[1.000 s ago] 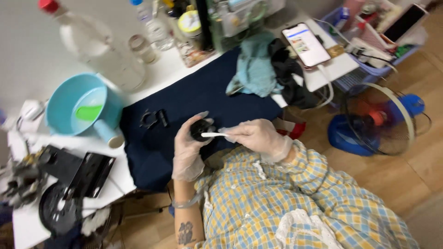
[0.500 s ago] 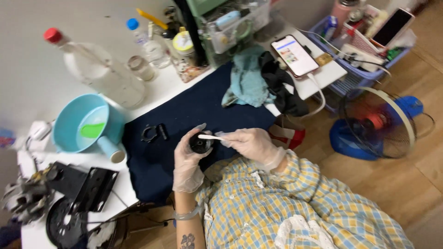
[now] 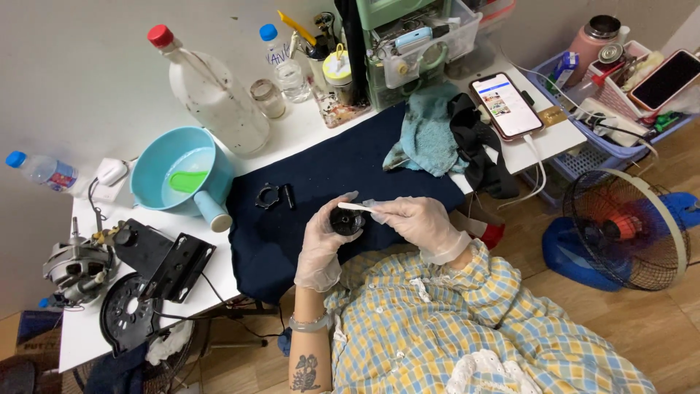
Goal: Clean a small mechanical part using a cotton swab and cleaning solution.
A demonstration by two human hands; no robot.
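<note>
Your left hand [image 3: 322, 244] grips a black part [image 3: 345, 221] at the desk's front edge; your right hand [image 3: 415, 222] pinches a white stick [image 3: 355, 207] touching it. Part's detail unclear.

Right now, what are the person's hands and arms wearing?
Both the left hand and the right hand wear thin translucent whitish gloves. The left forearm is bare, with a clear bracelet and a dark tattoo. The right arm has a yellow-and-blue checked sleeve.

Your left hand [image 3: 321, 244] and right hand [image 3: 415, 222] wear thin translucent gloves; your shirt [image 3: 467, 328] is yellow-and-blue plaid, with a tattoo [image 3: 306, 371] at six o'clock.
</note>
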